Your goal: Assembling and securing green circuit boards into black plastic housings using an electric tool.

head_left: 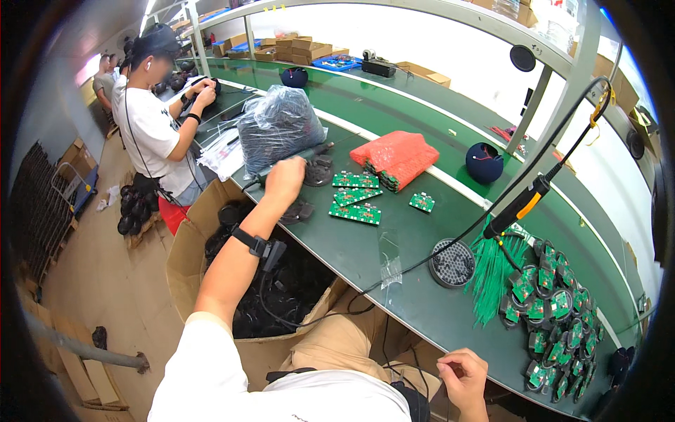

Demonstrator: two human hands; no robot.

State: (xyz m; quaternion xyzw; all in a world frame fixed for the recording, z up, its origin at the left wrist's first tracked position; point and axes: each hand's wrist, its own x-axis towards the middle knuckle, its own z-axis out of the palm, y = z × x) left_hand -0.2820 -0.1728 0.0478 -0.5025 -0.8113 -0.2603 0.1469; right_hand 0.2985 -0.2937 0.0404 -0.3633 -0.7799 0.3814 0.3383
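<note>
The left hand [285, 180] curls beside a black part [320, 172] on the surface [337, 257]; the right hand [464, 378], fingers bent, is well apart; either grip is unclear. Tugging the cable [402, 273] could upset the dish [452, 264].

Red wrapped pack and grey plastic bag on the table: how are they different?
The red pack lies low and flat; the plastic bag stands taller and bulges. The red pack shows green edges at its near end; the plastic bag shows dark contents I cannot identify. The plastic bag is nearer the left hand than the red pack. Both rest on the green table.
</note>
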